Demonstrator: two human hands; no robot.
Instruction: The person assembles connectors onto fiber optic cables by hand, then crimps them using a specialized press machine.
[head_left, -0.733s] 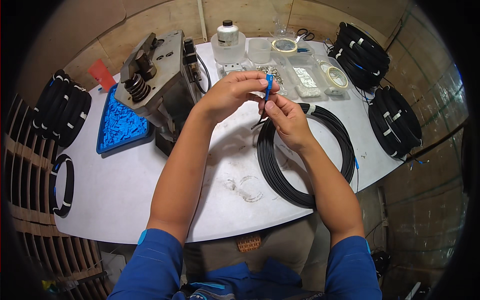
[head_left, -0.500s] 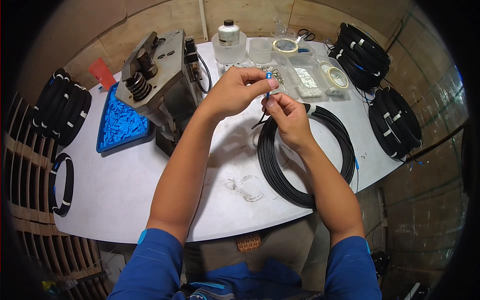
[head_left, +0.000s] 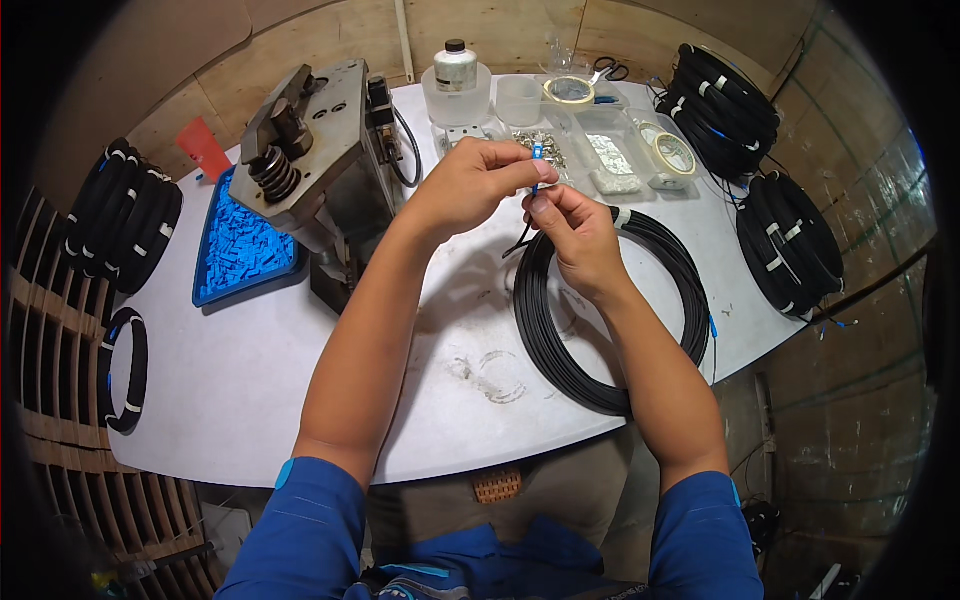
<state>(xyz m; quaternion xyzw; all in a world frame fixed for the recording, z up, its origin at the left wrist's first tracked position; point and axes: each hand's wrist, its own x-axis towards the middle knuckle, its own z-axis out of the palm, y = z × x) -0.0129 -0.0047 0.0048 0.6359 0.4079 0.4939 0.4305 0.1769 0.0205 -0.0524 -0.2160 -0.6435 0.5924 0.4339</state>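
Note:
Between my hands, above the table, a small blue cable connector [head_left: 538, 153] points upward on the end of a thin black cable [head_left: 526, 232]. My left hand [head_left: 475, 185] pinches the connector between thumb and fingertips. Just below it, my right hand [head_left: 582, 236] is closed on the cable, thumb against forefinger. My fingers cover the joint between connector and cable. Under my right forearm lies a large coil of black cable [head_left: 537, 335], tied with a white band at its top. Another blue connector [head_left: 713, 326] sticks out at the coil's right side.
A metal press [head_left: 335, 130] stands at the left beside a blue tray [head_left: 205, 298] of small blue parts. Clear plastic bins [head_left: 570, 130], tape rolls and a bottle [head_left: 456, 68] line the back. Stacked black cable coils [head_left: 790, 240] sit right, others [head_left: 125, 215] at far left.

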